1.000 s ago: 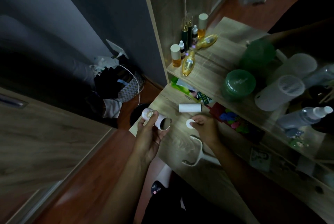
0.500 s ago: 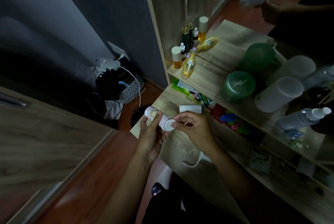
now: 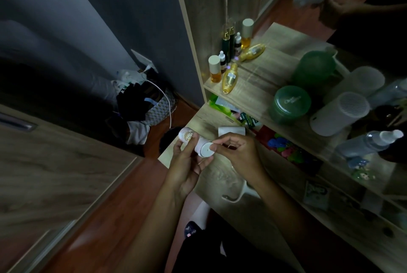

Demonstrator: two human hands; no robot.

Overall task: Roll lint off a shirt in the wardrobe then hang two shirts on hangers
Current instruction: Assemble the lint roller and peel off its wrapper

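Two hands, left (image 3: 187, 169) gripping roll (image 3: 187, 138), right (image 3: 240, 154) capping

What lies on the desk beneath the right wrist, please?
A white roller handle lies on the wooden desk; its hooked end shows, while the right hand and forearm cover the rest.

So the light wood counter (image 3: 220, 176) sits right under both grips. A white tube (image 3: 231, 133) lies on its side just past the right grip (image 3: 237, 154), and a white roller handle (image 3: 237, 195) lies flat below that wrist. The shelf (image 3: 253, 94) one step up, beyond and right of the right grip, has an amber bottle (image 3: 214, 69) standing, a gold bottle (image 3: 230, 78) tipped over beside it, a green jar (image 3: 290, 104) and a white cylinder (image 3: 340, 113). Down on the reddish floor (image 3: 110, 217), well left of the left grip (image 3: 189, 162), there's a basket (image 3: 163, 110) stuffed with dark clothes.
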